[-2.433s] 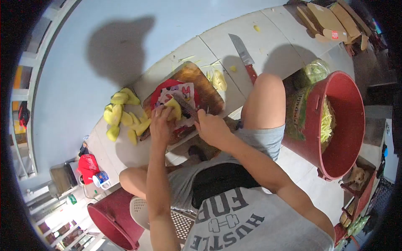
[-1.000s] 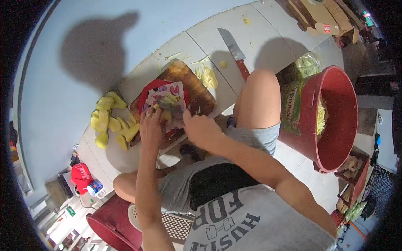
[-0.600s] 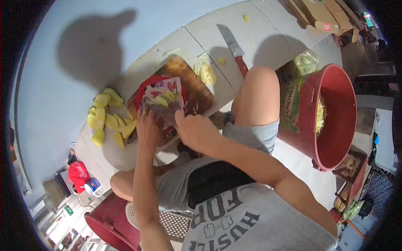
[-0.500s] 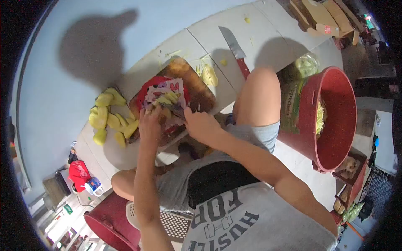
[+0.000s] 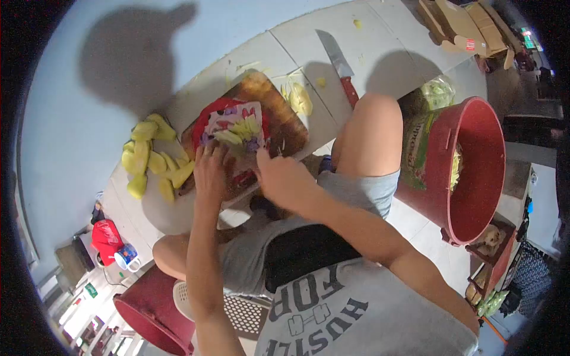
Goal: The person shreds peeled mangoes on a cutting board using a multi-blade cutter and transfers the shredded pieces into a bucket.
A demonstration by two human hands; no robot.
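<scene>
On the wooden cutting board (image 5: pixel 284 121) lies a red-edged patterned cloth (image 5: pixel 205 121) with cut yellow-green fruit strips (image 5: pixel 244 127) on it. My left hand (image 5: pixel 211 169) is closed, its fingers bent down at the cloth beside the strips; what lies under them is mostly hidden. My right hand (image 5: pixel 284 181) is wrapped round a knife handle, just right of the left hand. The blade is blurred and hard to make out. Left of the board sits a pile of peeled yellow-green fruit pieces (image 5: pixel 142 151).
A large knife (image 5: pixel 335 56) with a red handle lies beyond my raised knee. More fruit pieces (image 5: pixel 300 99) rest by the board. A red bucket (image 5: pixel 478 172) holding shreds stands at right, near a plastic bag (image 5: pixel 438 92). Cardboard (image 5: pixel 466 26) lies at the far right.
The knife blade showed between my hands and is now blurred. My right hand has shifted slightly left and down, and the strips on the cloth are more exposed. The view has tilted slightly.
</scene>
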